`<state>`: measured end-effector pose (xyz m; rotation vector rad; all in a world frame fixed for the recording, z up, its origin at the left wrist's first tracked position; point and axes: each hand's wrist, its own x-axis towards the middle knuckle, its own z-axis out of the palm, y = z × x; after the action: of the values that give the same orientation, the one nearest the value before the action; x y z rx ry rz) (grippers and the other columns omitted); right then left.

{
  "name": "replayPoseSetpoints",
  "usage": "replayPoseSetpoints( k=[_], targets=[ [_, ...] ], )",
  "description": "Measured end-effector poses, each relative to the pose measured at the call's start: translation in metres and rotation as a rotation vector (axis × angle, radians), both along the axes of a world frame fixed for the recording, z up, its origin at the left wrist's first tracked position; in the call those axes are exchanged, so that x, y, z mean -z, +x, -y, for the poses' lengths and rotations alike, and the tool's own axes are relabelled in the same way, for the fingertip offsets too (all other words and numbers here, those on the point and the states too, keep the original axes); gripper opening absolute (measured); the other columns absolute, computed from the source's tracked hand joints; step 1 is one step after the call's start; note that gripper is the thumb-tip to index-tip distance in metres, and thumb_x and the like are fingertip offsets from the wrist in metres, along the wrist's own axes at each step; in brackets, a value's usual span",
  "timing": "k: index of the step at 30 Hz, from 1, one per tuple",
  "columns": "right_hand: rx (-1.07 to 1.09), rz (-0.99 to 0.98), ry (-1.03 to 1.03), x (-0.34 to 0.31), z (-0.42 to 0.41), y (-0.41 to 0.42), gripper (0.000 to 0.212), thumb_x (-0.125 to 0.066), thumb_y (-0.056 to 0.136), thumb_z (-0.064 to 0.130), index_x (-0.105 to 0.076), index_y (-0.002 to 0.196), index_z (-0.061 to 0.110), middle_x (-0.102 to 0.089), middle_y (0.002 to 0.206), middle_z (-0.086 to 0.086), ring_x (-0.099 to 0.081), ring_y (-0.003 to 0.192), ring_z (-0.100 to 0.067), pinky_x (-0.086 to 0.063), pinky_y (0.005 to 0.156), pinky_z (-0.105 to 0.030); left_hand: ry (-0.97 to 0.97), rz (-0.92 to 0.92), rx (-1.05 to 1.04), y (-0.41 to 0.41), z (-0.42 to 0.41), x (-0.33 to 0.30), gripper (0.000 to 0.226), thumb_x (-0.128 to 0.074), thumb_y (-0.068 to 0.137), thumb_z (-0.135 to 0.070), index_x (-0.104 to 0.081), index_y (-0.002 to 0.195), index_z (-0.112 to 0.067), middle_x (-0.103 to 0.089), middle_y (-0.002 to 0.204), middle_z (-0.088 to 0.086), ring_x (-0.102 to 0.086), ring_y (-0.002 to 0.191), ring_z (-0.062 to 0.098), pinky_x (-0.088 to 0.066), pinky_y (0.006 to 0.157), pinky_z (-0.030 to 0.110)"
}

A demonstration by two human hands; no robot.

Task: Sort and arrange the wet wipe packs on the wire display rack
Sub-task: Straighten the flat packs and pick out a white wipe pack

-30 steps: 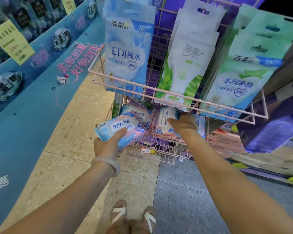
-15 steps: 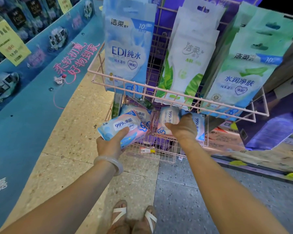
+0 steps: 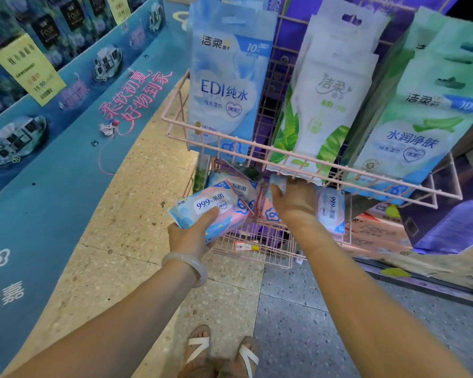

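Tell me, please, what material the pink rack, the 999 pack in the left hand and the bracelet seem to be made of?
Pink rack: thin metal wire, apparently with a matt pink coating; straight rods joined in a grid.
999 pack gripped by the left hand: soft glossy plastic film; it shows printed graphics and soft reflections.
Bracelet: pale, translucent, smooth; perhaps jade or glass, I cannot tell which.

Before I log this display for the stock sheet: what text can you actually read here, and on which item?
"洁柔", "EDI纯水", "10": hanging blue pack.
"洁柔": hanging white aloe pack; smaller print blurred.
"洁柔", "水润净肤", "10": hanging green pack.
"999‰ 杀菌": pack gripped by the left hand.
"999": upright pack beside the right hand.
"柔软初夏, 好物到家": blue floor display.
"19.90": yellow price sign; the rest unreadable.
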<state>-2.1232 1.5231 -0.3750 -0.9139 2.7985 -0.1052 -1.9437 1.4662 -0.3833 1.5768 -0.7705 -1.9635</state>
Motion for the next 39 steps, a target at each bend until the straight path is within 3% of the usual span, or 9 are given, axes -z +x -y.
replayPoseSetpoints(
  k=[4, 7, 11, 15, 21, 25, 31, 35, 39],
  targets=[
    [-0.028, 0.299, -0.211, 0.006, 0.032, 0.008, 0.059, -0.05, 0.087, 0.051, -0.056, 0.121, 0.003, -0.056, 0.13, -0.02, -0.048, 0.123, -0.031, -0.029, 0.106, -0.035, -0.018, -0.014, 0.044, 0.003, 0.0, 0.002, 0.067, -0.078, 0.071, -0.022, -0.045, 0.128, -0.01, -0.065, 0.118, 0.013, -0.067, 0.097, 0.026, -0.052, 0.055, 0.026],
    [0.036, 0.347, -0.261, 0.016, 0.047, 0.008, 0.07, -0.06, 0.078, 0.057, -0.048, 0.129, 0.011, -0.055, 0.132, -0.019, -0.05, 0.122, -0.034, -0.04, 0.101, -0.04, -0.042, -0.031, 0.083, 0.006, 0.003, 0.005, 0.061, -0.078, 0.072, -0.02, -0.049, 0.125, -0.01, -0.067, 0.116, 0.014, -0.068, 0.094, 0.026, -0.055, 0.056, 0.027],
    [0.135, 0.4, -0.28, 0.019, 0.06, 0.004, 0.071, -0.06, 0.072, 0.064, -0.056, 0.121, 0.013, -0.06, 0.125, -0.018, -0.055, 0.115, -0.035, -0.046, 0.095, -0.039, -0.053, -0.034, 0.092, 0.009, 0.009, 0.006, 0.067, -0.079, 0.07, -0.021, -0.046, 0.127, -0.009, -0.066, 0.117, 0.014, -0.069, 0.094, 0.025, -0.053, 0.056, 0.026],
    [0.093, 0.322, -0.346, 0.027, 0.057, 0.007, 0.06, -0.06, 0.078, 0.055, -0.059, 0.116, 0.009, -0.063, 0.12, -0.018, -0.056, 0.112, -0.034, -0.044, 0.091, -0.037, -0.09, -0.027, 0.087, 0.008, 0.01, 0.007, 0.063, -0.079, 0.07, -0.02, -0.05, 0.125, -0.01, -0.067, 0.115, 0.014, -0.069, 0.09, 0.024, -0.053, 0.055, 0.026],
    [0.03, 0.236, -0.46, 0.042, 0.052, 0.0, 0.042, -0.062, 0.082, 0.042, -0.063, 0.113, 0.014, -0.067, 0.112, -0.016, -0.059, 0.106, -0.032, -0.046, 0.086, -0.039, -0.128, -0.021, 0.065, -0.005, 0.018, 0.01, 0.059, -0.078, 0.071, -0.022, -0.052, 0.123, -0.01, -0.066, 0.115, 0.015, -0.068, 0.095, 0.03, -0.055, 0.065, 0.031],
    [0.001, 0.172, -0.52, 0.055, 0.052, -0.004, 0.038, -0.059, 0.086, 0.032, -0.06, 0.118, 0.013, -0.064, 0.117, -0.018, -0.056, 0.111, -0.033, -0.043, 0.09, -0.037, -0.125, -0.049, 0.062, -0.006, 0.014, 0.014, 0.045, -0.075, 0.075, -0.022, -0.058, 0.116, -0.012, -0.069, 0.107, 0.012, -0.068, 0.077, 0.019, -0.055, 0.058, 0.025],
    [-0.068, 0.039, -0.59, 0.048, 0.041, -0.005, 0.033, -0.05, 0.092, 0.026, -0.062, 0.114, 0.006, -0.066, 0.11, -0.024, -0.058, 0.103, -0.039, -0.04, 0.082, -0.039, -0.136, -0.08, 0.064, -0.004, 0.014, 0.007, 0.038, -0.074, 0.076, -0.02, -0.06, 0.111, -0.014, -0.069, 0.104, 0.011, -0.068, 0.077, 0.018, -0.054, 0.048, 0.019],
    [-0.176, -0.086, -0.755, 0.029, -0.009, 0.003, 0.026, -0.054, 0.088, 0.019, -0.067, 0.103, 0.002, -0.069, 0.097, -0.024, -0.062, 0.09, -0.041, -0.041, 0.076, -0.035, -0.14, -0.05, 0.063, 0.001, 0.013, 0.005, 0.03, -0.072, 0.078, -0.019, -0.06, 0.105, -0.017, -0.068, 0.104, 0.011, -0.066, 0.077, 0.019, -0.054, 0.05, 0.02],
    [-0.152, -0.148, -0.801, 0.021, -0.073, 0.019, 0.022, -0.063, 0.079, 0.007, -0.068, 0.098, -0.004, -0.071, 0.094, -0.022, -0.061, 0.089, -0.034, -0.036, 0.08, -0.027, -0.155, 0.02, 0.026, -0.012, 0.008, 0.005, 0.051, -0.077, 0.073, -0.022, -0.058, 0.118, -0.006, -0.068, 0.11, 0.014, -0.068, 0.085, 0.024, -0.057, 0.053, 0.024]
  ],
)
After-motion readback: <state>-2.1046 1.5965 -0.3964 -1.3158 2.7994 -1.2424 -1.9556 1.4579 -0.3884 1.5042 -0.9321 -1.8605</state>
